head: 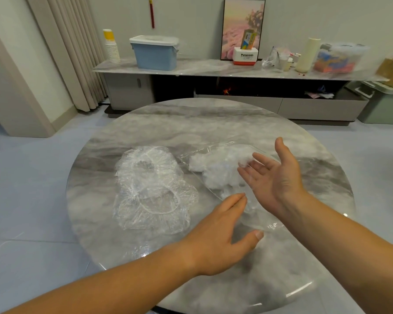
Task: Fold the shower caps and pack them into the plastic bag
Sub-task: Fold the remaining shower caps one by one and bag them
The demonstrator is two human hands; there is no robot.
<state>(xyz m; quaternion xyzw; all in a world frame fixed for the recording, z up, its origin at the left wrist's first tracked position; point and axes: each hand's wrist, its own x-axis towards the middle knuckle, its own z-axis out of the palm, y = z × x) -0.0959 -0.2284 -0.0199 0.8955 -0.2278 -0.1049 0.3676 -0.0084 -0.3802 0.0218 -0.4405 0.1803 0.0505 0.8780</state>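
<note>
1. Head view, surroundings: a long grey sideboard [213, 69] runs along the wall at 12 o'clock, carrying a stack of white paper cups [112, 48], a blue plastic storage box with a white lid [156, 53], a framed pink picture [243, 26] and a white-and-red carton [246, 55]
2. In the way: both forearms come in from 6 o'clock over the round grey marble table [191, 123]. The left hand [222, 234] and right hand [272, 175] cover part of the clear plastic bag [252, 214], so I cannot tell its long axis
3. Fingers: the left hand is palm down, fingers straight, thumb spread, grasping nothing. The right hand is palm up, fingers relaxed and released, their tips at the bag; contact is unclear
4. Direction: two loose transparent crinkled shower caps [150, 189] lie at 9 o'clock, overlapping, their joint length running 12 to 6 o'clock
5. Look: a white folded bundle of caps [220, 168] sits inside the bag, right of centre
</note>
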